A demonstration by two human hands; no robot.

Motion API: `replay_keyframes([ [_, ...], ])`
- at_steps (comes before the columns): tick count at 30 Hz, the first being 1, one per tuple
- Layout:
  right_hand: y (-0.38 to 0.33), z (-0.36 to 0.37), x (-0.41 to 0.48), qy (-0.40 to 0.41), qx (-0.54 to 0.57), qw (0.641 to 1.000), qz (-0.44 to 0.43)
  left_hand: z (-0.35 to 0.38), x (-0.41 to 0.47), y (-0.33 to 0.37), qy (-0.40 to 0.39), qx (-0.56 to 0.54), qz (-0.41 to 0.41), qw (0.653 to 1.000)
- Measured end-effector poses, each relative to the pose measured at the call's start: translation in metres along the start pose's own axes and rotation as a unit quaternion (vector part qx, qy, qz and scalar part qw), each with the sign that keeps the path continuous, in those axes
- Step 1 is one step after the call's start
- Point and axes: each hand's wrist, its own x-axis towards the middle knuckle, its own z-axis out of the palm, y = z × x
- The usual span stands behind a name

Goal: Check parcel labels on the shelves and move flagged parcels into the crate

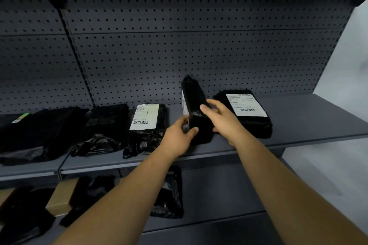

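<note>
A person's left hand (179, 133) and right hand (221, 119) grip a black parcel (196, 93) from either side, standing it on end on the middle shelf (308, 117), fingers curled round its lower half and its white label (185, 109) turned leftward, too edge-on to read. The job looks to be mid-check: two labelled parcels lie flat just beside it, one left (146, 123) and one right (247, 113), with more dark bags (105, 125) further left and others on the lower shelf (219, 195). The crate is out of view, so what has already been moved cannot be told.
</note>
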Motion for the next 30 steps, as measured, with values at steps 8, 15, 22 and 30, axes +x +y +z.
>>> replay_keyframes([
  [8, 0.014, -0.004, 0.004, -0.002, 0.209, 0.974, 0.088, -0.006, 0.008, -0.003, 0.022, -0.015, 0.04, 0.999],
  [15, 0.024, -0.014, 0.006, -0.012, 0.074, 0.992, 0.103, 0.005, 0.013, 0.001, 0.05, 0.006, -0.043, 0.998],
  [22, 0.031, -0.007, 0.001, -0.037, 0.24, 0.966, 0.085, -0.003, 0.007, 0.001, 0.093, -0.025, 0.019, 0.995],
  [30, 0.017, 0.004, -0.009, -0.074, 0.26, 0.963, -0.004, -0.03, -0.004, 0.006, 0.134, -0.03, 0.13, 0.982],
])
